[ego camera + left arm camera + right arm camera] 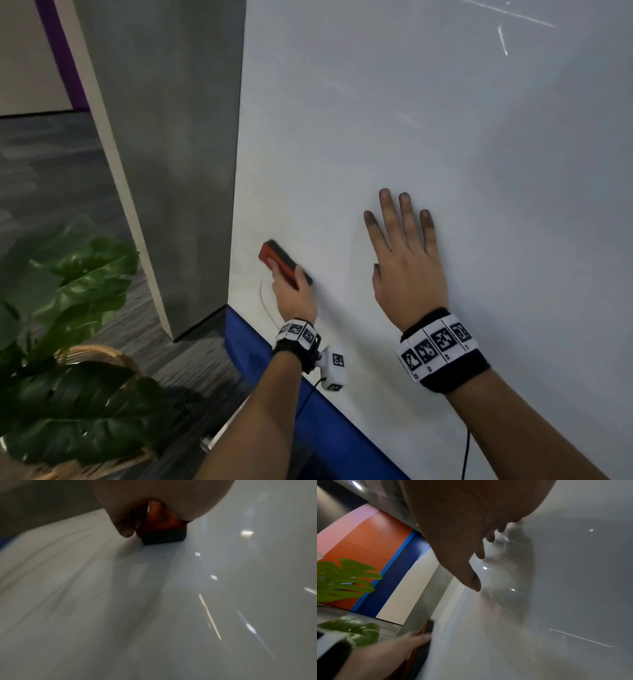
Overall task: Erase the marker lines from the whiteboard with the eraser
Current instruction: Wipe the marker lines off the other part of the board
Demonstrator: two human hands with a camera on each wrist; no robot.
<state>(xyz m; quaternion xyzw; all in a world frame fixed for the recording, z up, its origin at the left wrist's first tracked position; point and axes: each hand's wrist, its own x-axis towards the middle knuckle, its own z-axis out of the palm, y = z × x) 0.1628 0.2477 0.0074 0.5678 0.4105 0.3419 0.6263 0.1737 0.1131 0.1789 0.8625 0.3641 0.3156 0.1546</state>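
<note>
Two bare hands work at a white board seen from above, each wrist wearing a black band with black-and-white square markers. The left hand is near the board's lower left corner, fingers curled around a red eraser with a black felt face; the felt presses flat against the board. A thin dark marker line curves just left of that hand, close to the board's edge. To the right, well apart from the eraser, the right hand lies flat on the board, fingers straight and spread, holding nothing; the fingertips look smudged dark. Far left, off the board, stand a leafy green plant in a woven basket, grey carpet, and a grey panel. A blue strip runs under the board's lower edge.
</note>
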